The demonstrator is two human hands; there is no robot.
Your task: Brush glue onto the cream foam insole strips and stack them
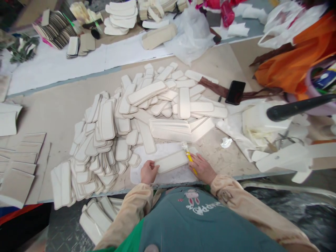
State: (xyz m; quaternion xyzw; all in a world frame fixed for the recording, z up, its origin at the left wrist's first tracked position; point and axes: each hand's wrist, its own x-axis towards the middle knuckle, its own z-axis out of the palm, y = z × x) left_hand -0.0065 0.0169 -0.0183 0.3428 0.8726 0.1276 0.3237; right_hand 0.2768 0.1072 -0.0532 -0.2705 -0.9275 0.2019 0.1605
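Note:
A long white strip [172, 162] with rounded ends lies on a pale sheet [135, 175] at the table's front edge. Thumb and fingers of my left hand [149, 172] are curled closed at the strip's left end. My right hand [202, 168] is wrapped round a yellow-handled brush [189, 156], whose white-coated tip points away from me over the far side of the strip's right end. Just beyond lies a row of stacked white strips [170, 129]. A big heap of similar pieces [105, 120] spreads to the left and behind it.
On the right stand a white container [258, 117] with a black handle over it, a black phone [235, 92] and an orange cloth [294, 63]. Folded beige pieces [19, 171] lie at left. Plastic bags [194, 33] and stacked pieces [120, 17] line the back.

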